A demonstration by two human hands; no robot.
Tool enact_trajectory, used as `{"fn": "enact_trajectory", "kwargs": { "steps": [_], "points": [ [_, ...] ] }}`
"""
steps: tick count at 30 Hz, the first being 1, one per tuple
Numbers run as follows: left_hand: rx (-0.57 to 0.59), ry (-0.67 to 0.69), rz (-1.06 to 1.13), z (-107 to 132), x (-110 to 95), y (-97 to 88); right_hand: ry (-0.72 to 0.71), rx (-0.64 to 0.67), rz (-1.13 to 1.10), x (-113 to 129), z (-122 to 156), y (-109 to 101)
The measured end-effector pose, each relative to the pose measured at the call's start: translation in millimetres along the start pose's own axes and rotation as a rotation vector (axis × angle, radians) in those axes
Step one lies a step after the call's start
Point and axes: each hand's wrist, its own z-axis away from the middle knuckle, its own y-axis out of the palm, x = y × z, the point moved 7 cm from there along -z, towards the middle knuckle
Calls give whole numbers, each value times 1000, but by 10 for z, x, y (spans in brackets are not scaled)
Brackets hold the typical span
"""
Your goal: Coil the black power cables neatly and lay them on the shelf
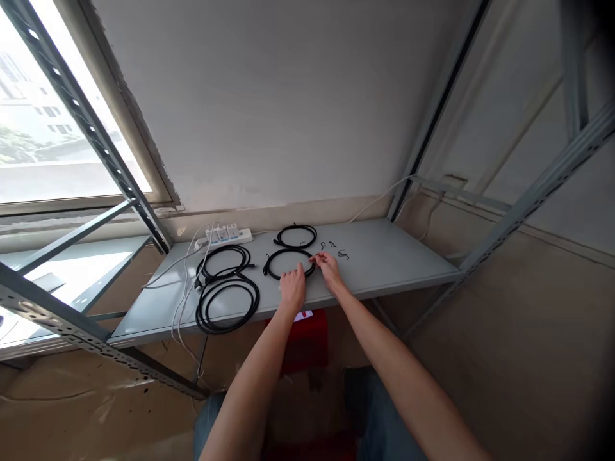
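Arms outstretched, my left hand [292, 288] lies palm-down and open on the near rim of the small coiled black cable [283, 255] on the grey metal shelf [384, 256]. My right hand [329, 266] pinches the coil's right side.

Grey metal shelf [394, 256] against a pale wall [288, 96], bright window [38, 128] at left.

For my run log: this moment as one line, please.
left hand: on black cable coil near rim | right hand: fingertips at its right rim | beside: twist ties

Storeroom: bare metal shelving [384, 256]
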Motion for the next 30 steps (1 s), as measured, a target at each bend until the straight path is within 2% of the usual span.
{"fn": "enact_trajectory", "kwargs": {
  "steps": [3,8,11,13,17,22,27,30],
  "points": [
    [23,-10,9,-4,5,10,-4,-126,3,1,14,-88],
    [46,-35,5,0,14,25,-233,-175,335,196,84,-47],
    [45,-56,5,7,20,24,-329,-167,464,303,138,10],
    [49,-76,1,8,30,23,-356,-108,465,342,159,63],
    [71,-71,-8,14,31,14,-336,-31,406,348,192,117],
    [115,39,-10,25,-33,-16,-251,-85,308,279,195,54],
    [158,61,35,22,-42,-26,-233,-107,268,252,169,21],
    [144,68,48,22,-54,-26,-258,-177,314,262,160,-30]
  ]
}}
